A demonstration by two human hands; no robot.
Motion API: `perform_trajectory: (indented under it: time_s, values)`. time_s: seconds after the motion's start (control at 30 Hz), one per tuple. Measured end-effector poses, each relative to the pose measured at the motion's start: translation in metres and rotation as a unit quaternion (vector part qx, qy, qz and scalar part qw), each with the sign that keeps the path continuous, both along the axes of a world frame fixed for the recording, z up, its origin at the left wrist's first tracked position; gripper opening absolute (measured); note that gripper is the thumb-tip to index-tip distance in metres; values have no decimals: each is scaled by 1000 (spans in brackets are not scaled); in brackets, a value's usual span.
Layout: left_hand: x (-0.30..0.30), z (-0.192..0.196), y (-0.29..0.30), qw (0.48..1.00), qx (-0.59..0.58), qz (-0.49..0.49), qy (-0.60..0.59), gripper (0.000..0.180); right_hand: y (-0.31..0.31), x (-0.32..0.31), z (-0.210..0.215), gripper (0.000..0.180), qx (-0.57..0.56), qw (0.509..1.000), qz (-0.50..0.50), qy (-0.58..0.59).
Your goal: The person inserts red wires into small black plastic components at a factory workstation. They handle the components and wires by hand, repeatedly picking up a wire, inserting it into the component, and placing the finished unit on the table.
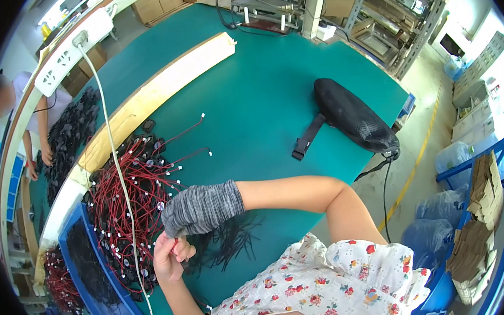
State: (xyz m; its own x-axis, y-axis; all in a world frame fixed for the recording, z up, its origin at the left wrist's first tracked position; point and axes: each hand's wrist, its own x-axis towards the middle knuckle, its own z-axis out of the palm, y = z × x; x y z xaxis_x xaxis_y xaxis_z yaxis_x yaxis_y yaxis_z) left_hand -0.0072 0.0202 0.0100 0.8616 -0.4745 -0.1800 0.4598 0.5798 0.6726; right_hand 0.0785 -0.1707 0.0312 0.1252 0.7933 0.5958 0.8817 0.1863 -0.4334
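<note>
My left hand [173, 256] is bare and closed, its fingers curled round a red wire [175, 244] of which only a short bit shows. Against its fingertips sits my right hand [191, 212], in a grey knitted glove, bent downward with the fingers closed; what they grip is hidden. Just beyond both hands lies a tangled heap of red wires [127, 194] with small white connectors and dark pieces among them. Thin black strips [229, 242] are scattered on the green table [259, 97] under my right forearm.
A blue bin [104, 270] of black strips stands at the left. A white cable [111, 139] hangs from a power strip [72, 50] across the heap. Behind runs a wooden beam [163, 78]. A black padded bag [355, 114] lies right. Another person handles black pieces far left.
</note>
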Motion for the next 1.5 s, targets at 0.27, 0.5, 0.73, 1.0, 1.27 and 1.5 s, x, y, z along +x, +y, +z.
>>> perform_trajectory:
  time_s: [0.27,0.5,0.73,1.0,1.27,1.5]
  values:
    - [-5,1,-2,996,-74,-7,-51,12,2,-5,3,17,-10,997,-51,51]
    - [-3,9,-4,985,150,49,-71,17,1,-13,8,13,-68,990,-107,67]
    - [-15,10,-5,975,181,122,-46,17,1,-2,24,24,-27,947,-83,308]
    - [-63,31,33,896,415,84,-132,12,-26,50,1,13,3,912,-298,280]
    - [-172,52,126,787,607,-79,72,11,2,61,-49,22,-186,870,-394,232]
    - [-205,32,139,765,627,13,147,12,22,65,-44,18,-246,863,-386,214]
